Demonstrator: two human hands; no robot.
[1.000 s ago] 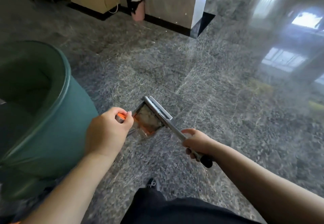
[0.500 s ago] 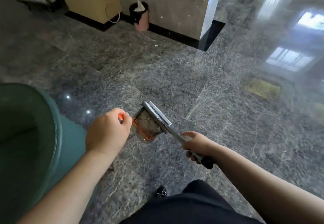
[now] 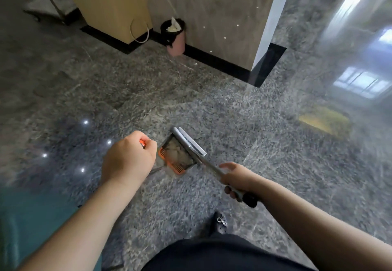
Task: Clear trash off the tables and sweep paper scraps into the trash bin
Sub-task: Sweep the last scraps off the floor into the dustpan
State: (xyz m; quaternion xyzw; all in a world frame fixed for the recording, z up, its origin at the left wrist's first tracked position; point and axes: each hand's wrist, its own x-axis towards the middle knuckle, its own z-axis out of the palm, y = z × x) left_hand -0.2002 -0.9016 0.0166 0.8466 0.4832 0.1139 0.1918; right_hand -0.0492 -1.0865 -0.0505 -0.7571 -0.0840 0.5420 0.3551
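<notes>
So the paper scraps (image 3: 175, 154) are sitting loose in the dustpan (image 3: 178, 158), roughly dead centre of the view, held up off the grey stone floor (image 3: 212, 105). Looks like crumpled light stuff, so I'd guess it weighs nothing and will slide or blow out if the pan tips the wrong way; keep it level till it's over a bin. The pan has an orange comb edge and looks like rigid plastic, easy to carry by its handle, which is where the left hand (image 3: 127, 160) has it, fingers wrapped tight round the orange grip. The right hand (image 3: 235, 180) is curled around the metal shaft of the broom (image 3: 191, 145), whose head rests at the pan's 1 o'clock edge. Teal trash bin (image 3: 31, 217) is at 8 o'clock, and a small pink bin (image 3: 176, 39) sits by the wall at 12.
</notes>
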